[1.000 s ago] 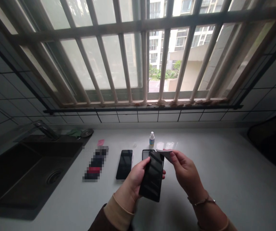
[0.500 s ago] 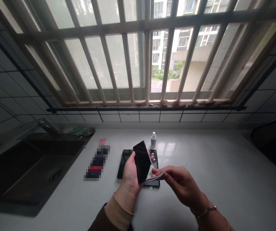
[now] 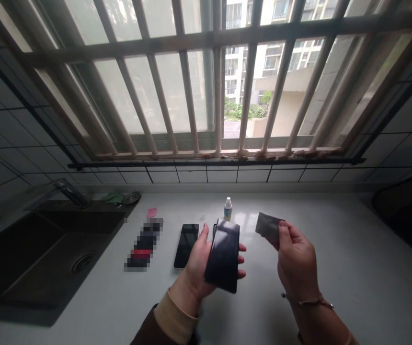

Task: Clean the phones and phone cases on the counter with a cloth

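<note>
A black smartphone (image 3: 223,256) lies in my left hand (image 3: 196,268), screen up, with the thumb along one side and fingertips showing past the other edge. My right hand (image 3: 297,256) pinches a small folded grey cloth (image 3: 268,226) between thumb and fingers, held apart from the phone on its right. Beside my left hand, a second dark phone (image 3: 185,244) rests flat on the counter. Behind the held phone, a black phone case (image 3: 214,230) is mostly hidden. A small white-capped bottle (image 3: 228,210) stands just beyond.
The white counter (image 3: 335,268) runs below a barred window (image 3: 206,96). At left is a dark sink (image 3: 33,254) with a faucet (image 3: 71,191). A pink slip (image 3: 152,212) and a blurred-out item (image 3: 144,244) lie near the sink. A dark object (image 3: 410,211) stands at far right.
My right hand has moved up and right with the cloth, away from the phone's lower edge. My left hand has turned the phone flatter, screen up, and shifted it slightly right.
</note>
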The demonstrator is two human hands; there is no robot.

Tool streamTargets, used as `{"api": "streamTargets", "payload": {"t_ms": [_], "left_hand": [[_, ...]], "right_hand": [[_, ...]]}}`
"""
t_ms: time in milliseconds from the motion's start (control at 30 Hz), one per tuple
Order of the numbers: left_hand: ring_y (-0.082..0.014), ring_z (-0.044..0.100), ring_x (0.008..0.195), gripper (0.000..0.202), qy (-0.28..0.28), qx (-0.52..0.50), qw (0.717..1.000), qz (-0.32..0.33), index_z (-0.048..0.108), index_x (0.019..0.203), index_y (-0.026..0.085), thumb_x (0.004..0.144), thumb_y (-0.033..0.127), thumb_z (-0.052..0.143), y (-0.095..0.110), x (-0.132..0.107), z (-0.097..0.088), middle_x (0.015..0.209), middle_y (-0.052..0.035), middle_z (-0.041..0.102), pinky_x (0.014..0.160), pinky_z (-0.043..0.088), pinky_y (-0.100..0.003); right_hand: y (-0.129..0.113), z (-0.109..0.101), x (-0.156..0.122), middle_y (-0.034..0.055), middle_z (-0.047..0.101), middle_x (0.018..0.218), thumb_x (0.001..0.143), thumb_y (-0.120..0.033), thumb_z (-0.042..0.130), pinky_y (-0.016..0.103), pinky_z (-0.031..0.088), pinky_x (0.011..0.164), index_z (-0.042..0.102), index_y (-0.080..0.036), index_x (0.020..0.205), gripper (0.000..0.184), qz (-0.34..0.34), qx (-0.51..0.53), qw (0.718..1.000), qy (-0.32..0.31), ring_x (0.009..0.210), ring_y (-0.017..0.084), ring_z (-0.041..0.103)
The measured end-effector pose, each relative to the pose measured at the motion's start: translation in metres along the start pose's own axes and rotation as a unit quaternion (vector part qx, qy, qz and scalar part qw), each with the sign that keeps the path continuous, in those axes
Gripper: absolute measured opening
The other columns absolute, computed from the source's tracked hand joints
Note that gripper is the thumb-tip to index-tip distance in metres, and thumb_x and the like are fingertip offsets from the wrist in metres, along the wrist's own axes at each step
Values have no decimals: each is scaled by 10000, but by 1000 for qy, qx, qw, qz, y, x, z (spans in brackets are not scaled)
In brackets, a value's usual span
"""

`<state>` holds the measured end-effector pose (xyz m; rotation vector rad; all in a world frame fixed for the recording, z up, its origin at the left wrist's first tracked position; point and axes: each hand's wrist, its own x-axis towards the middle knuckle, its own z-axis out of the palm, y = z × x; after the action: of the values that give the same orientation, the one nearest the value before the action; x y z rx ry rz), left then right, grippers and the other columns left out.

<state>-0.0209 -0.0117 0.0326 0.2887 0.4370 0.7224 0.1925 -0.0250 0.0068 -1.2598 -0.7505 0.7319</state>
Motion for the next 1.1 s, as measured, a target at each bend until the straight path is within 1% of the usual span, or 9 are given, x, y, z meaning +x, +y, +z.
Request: {"api": "streamTargets", "payload": {"t_ms": [67,167,267,400,533,700,833,933,1100], "left_hand": [[-314,738,938,875,-46,35,998,-38,636,1376,18,1035,756,312,-5,-1,-1,1206,-269,707,751,657,-471],[-301,743,909,937,-70,66,992,-81,645,1357,39,1008,810,243,-14,2,-4,1183,-270,706,711,660,-441],[-264,740,823,943,-26,85,990,-112,677,1292,61,977,851,269,-21,7,-5,1088,-240,721,644,646,-371],[-217,715,712,857,55,115,984,-123,729,1089,104,955,861,351,-26,9,-3,982,-186,718,555,608,-304],[-213,705,654,868,82,128,980,-126,730,1025,111,942,879,335,-27,9,-2,872,-146,711,507,582,-290],[-211,689,599,841,100,103,985,-100,732,1125,120,947,865,384,-26,8,1,749,-103,691,470,545,-272],[-233,715,625,813,97,54,992,-58,715,1234,141,944,851,446,-24,8,5,803,-113,735,498,554,-298],[-259,760,741,778,61,7,998,-34,706,1259,115,975,800,472,-22,8,7,883,-151,764,551,557,-289],[-323,784,936,637,61,-43,997,-6,722,1150,85,1027,673,511,-17,8,11,926,-180,770,830,624,-398]], "right_hand": [[-1,-1,4,106,818,1032,996,-635,615,370,619,811,763,-173,1173,517,-27,-104,994,1,942,276,767],[-2,-1,2,82,819,961,1035,-616,536,347,570,778,784,-203,1104,486,-46,-236,966,-93,902,276,757],[-1,3,-4,60,811,897,1064,-586,484,318,539,724,781,-225,1077,467,-61,-260,948,-174,823,253,745],[-2,8,-14,42,799,871,1091,-504,479,301,520,632,753,-248,1173,384,-123,-262,936,-199,690,220,720],[-4,12,-20,69,821,1124,1102,-363,485,342,611,858,740,-277,1228,297,-222,-225,918,-240,987,254,789],[3,17,-23,62,825,1170,1072,-183,524,461,508,1173,731,-276,1182,252,-352,-198,859,-314,1176,246,766],[2,18,-25,36,834,1143,1057,-105,541,460,460,1221,697,-275,1216,280,-403,-182,816,-374,1222,217,753],[-4,17,-27,28,833,1159,1052,-83,536,443,437,1240,680,-277,1224,296,-408,-168,803,-400,1262,201,733],[-10,18,-34,23,835,1133,1072,-104,521,442,402,1263,682,-295,1210,286,-388,-161,791,-444,1294,196,713]]}}
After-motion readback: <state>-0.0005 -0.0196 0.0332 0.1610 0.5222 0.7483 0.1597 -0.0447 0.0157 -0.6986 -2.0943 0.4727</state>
